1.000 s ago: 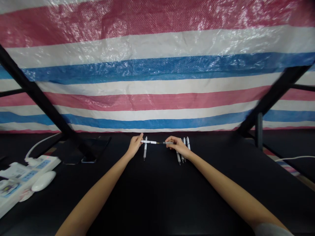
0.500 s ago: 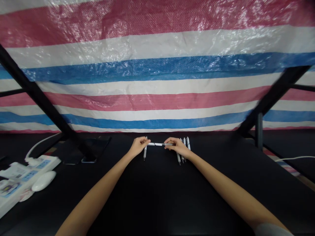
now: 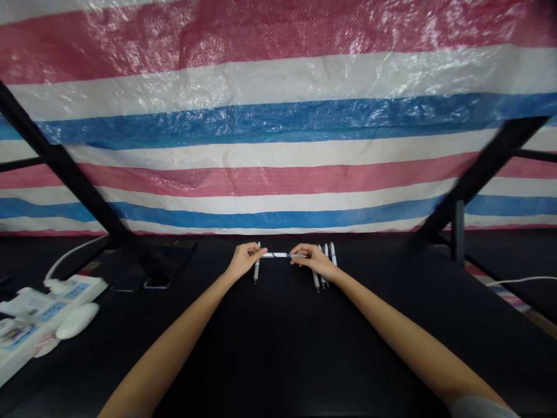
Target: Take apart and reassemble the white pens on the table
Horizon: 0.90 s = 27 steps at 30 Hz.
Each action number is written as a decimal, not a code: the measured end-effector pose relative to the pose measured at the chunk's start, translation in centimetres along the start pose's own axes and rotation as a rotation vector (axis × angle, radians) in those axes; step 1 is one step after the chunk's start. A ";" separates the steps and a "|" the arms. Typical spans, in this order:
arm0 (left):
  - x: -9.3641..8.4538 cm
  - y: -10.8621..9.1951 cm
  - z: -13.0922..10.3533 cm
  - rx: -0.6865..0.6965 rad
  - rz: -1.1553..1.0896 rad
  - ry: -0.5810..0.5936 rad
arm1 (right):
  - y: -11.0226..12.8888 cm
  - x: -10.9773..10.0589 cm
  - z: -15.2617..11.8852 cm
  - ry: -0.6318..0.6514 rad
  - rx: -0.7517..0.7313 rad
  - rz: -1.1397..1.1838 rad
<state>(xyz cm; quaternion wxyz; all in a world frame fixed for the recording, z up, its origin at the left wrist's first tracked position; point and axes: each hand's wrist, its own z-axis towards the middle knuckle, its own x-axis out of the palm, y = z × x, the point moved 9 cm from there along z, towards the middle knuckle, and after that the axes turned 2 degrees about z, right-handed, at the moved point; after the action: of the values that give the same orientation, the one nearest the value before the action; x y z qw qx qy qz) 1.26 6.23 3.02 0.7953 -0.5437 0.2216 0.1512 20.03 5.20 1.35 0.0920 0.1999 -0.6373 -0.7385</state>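
Now the gap in the pen (image 3: 279,255) has closed, so it seems joined over the counter (image 3: 278,342), left hand (image 3: 246,258) clamped on its white half and right hand (image 3: 314,259) on its grey half, beside three pens (image 3: 316,281).

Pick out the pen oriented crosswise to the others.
The white-barrelled pen held between left grip and right grip: it runs side to side, while the lone pen at left and three pens at right lie near-to-far.
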 end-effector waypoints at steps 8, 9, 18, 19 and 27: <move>-0.2 -0.4 0.0 0.026 -0.031 -0.019 | 0.6 0.1 -0.1 -0.005 0.012 0.007; -0.2 -0.3 0.0 0.029 -0.035 -0.021 | 0.7 0.2 -0.1 -0.005 0.011 0.004; 0.2 -0.1 0.1 0.039 -0.021 0.010 | 0.6 0.3 -0.1 0.016 0.002 -0.024; 0.2 -0.1 0.0 0.044 -0.021 0.012 | 0.5 0.4 -0.1 0.023 0.001 -0.029; 0.2 -0.4 -0.1 0.059 -0.035 0.016 | 0.0 0.4 0.0 0.050 0.001 -0.063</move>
<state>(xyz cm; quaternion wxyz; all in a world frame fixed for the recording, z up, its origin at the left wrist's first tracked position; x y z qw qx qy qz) 1.65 6.03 3.24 0.8117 -0.5248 0.2228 0.1266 19.70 5.05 1.30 0.0847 0.2382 -0.6286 -0.7355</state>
